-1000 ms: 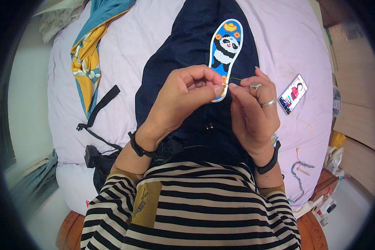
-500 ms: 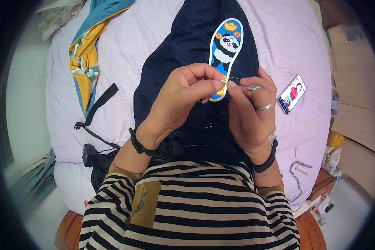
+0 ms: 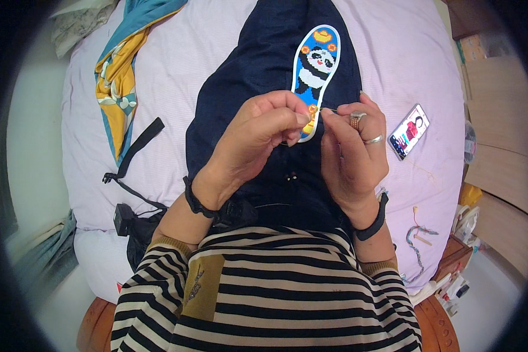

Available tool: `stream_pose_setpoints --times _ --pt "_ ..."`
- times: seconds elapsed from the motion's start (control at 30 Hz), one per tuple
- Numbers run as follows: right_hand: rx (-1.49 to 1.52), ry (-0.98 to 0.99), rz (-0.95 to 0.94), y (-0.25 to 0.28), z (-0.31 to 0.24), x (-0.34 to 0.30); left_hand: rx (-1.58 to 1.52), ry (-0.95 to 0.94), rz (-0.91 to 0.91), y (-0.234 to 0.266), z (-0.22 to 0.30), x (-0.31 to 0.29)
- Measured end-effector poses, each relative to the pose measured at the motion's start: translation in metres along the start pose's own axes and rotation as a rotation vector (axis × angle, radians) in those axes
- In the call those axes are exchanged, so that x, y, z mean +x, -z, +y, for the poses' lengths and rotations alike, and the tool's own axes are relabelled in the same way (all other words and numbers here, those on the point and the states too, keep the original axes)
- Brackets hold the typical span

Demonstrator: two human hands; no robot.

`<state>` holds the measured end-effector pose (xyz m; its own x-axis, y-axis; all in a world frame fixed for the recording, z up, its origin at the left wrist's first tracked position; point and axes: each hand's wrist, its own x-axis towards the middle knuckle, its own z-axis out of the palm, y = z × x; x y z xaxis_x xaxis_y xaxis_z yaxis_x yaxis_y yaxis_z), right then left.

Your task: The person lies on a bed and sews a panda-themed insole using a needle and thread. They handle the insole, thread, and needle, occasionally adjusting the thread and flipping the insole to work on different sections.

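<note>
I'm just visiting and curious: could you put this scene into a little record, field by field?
Left hand: thumb and forefinger together near the insole's lower end; grip unclear
Right hand: bent fingers, fine thread at the tips
Insole: panda design, blue ground, white rim; lying on dark cloth
Right side: lit phone, braided cord
Left side: black strap, teal-and-yellow cloth
Underneath: pale lilac bed cover

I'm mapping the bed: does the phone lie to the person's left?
No, the phone lies on the bed, to the right of the person's right hand.
</note>
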<state>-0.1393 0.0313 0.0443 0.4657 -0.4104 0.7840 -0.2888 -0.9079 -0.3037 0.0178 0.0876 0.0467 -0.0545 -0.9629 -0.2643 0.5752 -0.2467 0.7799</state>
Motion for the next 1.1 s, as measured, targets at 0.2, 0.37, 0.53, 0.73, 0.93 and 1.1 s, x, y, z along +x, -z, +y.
stream_pose_setpoints --times 0.2,0.37,0.53,0.73,0.93,1.1 --pt "0.040 -0.047 0.007 -0.001 -0.009 0.003 0.045 0.001 0.004 -0.003 0.002 0.000" --pt "0.040 -0.107 -0.036 0.005 -0.021 0.016 0.064 -0.029 -0.003 -0.003 0.002 0.000" --pt "0.122 -0.195 -0.033 0.001 -0.003 0.001 0.079 -0.068 0.004 -0.001 -0.001 0.002" --pt "0.362 -0.694 0.014 0.010 0.009 -0.005 0.493 -0.181 0.240 0.012 0.004 0.008" --pt "0.575 -0.951 0.044 0.019 0.021 -0.005 0.941 -0.216 0.315 0.039 -0.006 0.011" --pt "0.648 -1.025 -0.038 0.022 0.031 -0.014 1.261 -0.262 0.207 0.026 -0.025 -0.011"
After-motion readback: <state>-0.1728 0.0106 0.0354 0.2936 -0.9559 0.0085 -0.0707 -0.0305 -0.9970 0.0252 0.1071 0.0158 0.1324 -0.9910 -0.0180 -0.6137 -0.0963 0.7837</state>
